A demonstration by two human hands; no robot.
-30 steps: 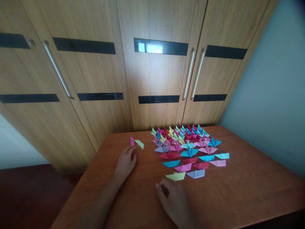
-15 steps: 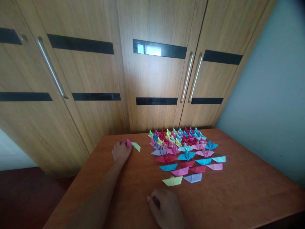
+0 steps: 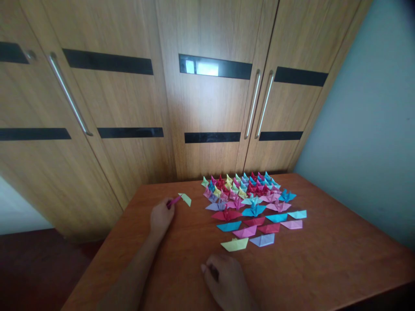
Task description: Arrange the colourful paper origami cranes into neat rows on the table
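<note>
My left hand (image 3: 163, 216) is closed on a magenta folded paper piece (image 3: 174, 201) at the left of the table. Just past its tip lies a pale green folded paper piece (image 3: 186, 199). My right hand (image 3: 225, 278) rests on the table near the front, its fingers curled in; whether anything is inside them is hidden. In front of it lie a yellow flat folded paper piece (image 3: 234, 245) and a lavender one (image 3: 262, 240). Behind these are a pink piece (image 3: 245, 232) and a blue one (image 3: 228, 226). A red paper crane (image 3: 226, 215) stands farther back.
Many colourful paper cranes (image 3: 254, 210) stand in close rows toward the back of the brown wooden table (image 3: 327, 250). A wooden wardrobe (image 3: 210, 160) with metal handles rises behind the table. A pale wall (image 3: 363, 129) borders the right side.
My left hand has drawn back a little toward me with the magenta paper, which now lies lower and slants in the fingers. My right hand stays in place.
</note>
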